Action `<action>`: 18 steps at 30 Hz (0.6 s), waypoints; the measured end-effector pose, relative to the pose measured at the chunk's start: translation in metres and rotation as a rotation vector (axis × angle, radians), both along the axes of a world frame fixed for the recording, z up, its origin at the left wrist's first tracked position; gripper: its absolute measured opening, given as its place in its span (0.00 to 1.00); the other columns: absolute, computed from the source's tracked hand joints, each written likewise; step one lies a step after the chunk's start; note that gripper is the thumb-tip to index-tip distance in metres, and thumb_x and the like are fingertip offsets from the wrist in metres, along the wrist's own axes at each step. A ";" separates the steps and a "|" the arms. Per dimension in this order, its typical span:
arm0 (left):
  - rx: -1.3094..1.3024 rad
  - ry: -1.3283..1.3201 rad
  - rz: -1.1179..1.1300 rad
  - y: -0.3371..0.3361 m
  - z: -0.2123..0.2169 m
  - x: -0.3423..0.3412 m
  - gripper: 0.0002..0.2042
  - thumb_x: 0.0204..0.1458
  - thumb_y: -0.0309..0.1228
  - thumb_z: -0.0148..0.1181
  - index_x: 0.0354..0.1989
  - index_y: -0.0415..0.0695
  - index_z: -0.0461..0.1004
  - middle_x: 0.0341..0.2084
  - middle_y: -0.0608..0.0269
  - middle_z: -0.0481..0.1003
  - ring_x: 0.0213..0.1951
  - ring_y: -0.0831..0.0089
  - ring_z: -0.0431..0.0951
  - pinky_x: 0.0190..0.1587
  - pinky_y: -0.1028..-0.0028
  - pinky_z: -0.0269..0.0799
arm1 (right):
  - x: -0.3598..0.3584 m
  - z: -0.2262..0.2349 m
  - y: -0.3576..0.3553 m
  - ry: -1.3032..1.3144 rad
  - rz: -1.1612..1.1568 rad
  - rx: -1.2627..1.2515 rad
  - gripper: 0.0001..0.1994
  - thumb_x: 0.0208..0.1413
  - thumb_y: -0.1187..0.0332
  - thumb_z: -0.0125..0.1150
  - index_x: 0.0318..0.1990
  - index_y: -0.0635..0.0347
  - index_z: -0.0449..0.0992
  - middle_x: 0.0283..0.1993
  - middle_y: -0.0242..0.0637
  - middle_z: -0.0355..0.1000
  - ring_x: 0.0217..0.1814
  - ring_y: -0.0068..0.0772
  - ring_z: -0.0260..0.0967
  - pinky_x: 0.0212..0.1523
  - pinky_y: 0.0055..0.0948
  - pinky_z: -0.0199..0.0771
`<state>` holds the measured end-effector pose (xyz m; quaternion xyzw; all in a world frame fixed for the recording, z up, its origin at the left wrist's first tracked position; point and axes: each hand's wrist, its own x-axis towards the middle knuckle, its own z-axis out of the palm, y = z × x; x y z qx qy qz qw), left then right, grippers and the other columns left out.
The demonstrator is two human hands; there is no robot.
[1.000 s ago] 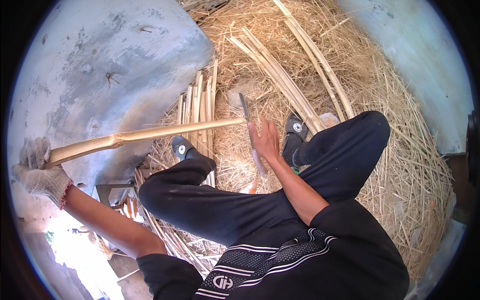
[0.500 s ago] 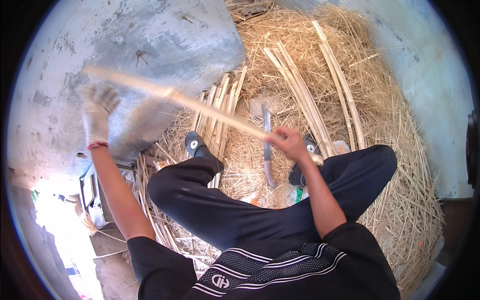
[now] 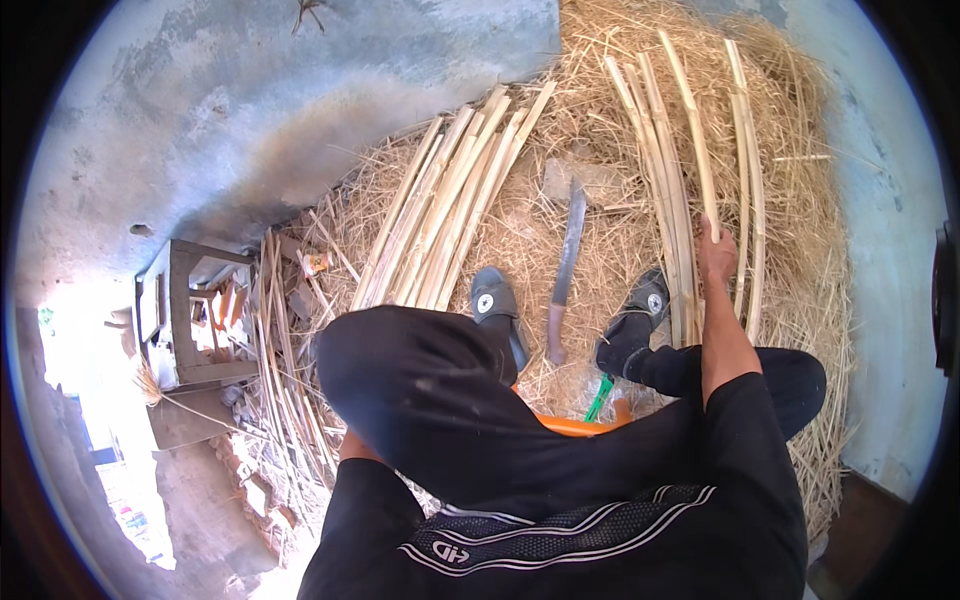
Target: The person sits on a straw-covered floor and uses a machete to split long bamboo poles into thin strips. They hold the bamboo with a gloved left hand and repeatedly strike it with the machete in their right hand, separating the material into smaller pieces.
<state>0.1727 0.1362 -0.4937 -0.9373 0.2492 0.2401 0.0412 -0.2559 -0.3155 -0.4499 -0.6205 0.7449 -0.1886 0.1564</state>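
My right hand is wrapped round the near end of a split bamboo strip, which points away over the straw. This strip lies between two groups of similar pieces, a bundle of bamboo strips on its left and a pair of bamboo strips on its right. Between my feet, a machete rests with its blade pointing away and its handle toward me. My left hand is hidden behind my raised left knee; only part of that arm shows.
More bamboo strips fan out at the left on the straw. Beyond the machete's tip sits a flat block. A green object and an orange one lie near my legs. A box-like frame stands by the left wall.
The bamboo strip has gone from a slanting position in the air to the right side, among the others. My gloved left hand has dropped out of sight. The view has shifted left.
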 end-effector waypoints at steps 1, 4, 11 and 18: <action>0.008 0.019 -0.001 0.000 -0.013 -0.004 0.16 0.54 0.42 0.58 0.44 0.44 0.76 0.34 0.47 0.78 0.38 0.55 0.78 0.43 0.61 0.72 | -0.018 -0.022 -0.014 0.097 -0.001 -0.046 0.33 0.53 0.35 0.53 0.47 0.58 0.79 0.45 0.53 0.76 0.49 0.56 0.73 0.51 0.50 0.69; 0.058 0.039 0.040 0.019 -0.038 -0.007 0.15 0.54 0.42 0.58 0.44 0.45 0.76 0.34 0.47 0.78 0.37 0.55 0.78 0.43 0.61 0.72 | 0.011 0.004 -0.017 0.069 0.070 0.002 0.32 0.52 0.37 0.57 0.45 0.60 0.78 0.41 0.54 0.77 0.46 0.57 0.74 0.47 0.49 0.71; 0.042 0.058 0.043 0.019 -0.069 -0.004 0.15 0.53 0.40 0.58 0.44 0.45 0.76 0.33 0.47 0.78 0.37 0.54 0.78 0.42 0.60 0.73 | 0.021 0.020 -0.045 0.066 0.245 -0.130 0.32 0.53 0.38 0.55 0.47 0.61 0.77 0.42 0.58 0.76 0.47 0.60 0.73 0.49 0.49 0.71; 0.026 0.070 0.016 0.009 -0.073 -0.003 0.14 0.52 0.38 0.58 0.44 0.46 0.76 0.33 0.47 0.78 0.37 0.54 0.78 0.42 0.60 0.73 | -0.016 -0.058 0.031 0.149 0.118 0.130 0.33 0.57 0.39 0.51 0.51 0.63 0.73 0.44 0.64 0.73 0.49 0.66 0.71 0.53 0.53 0.68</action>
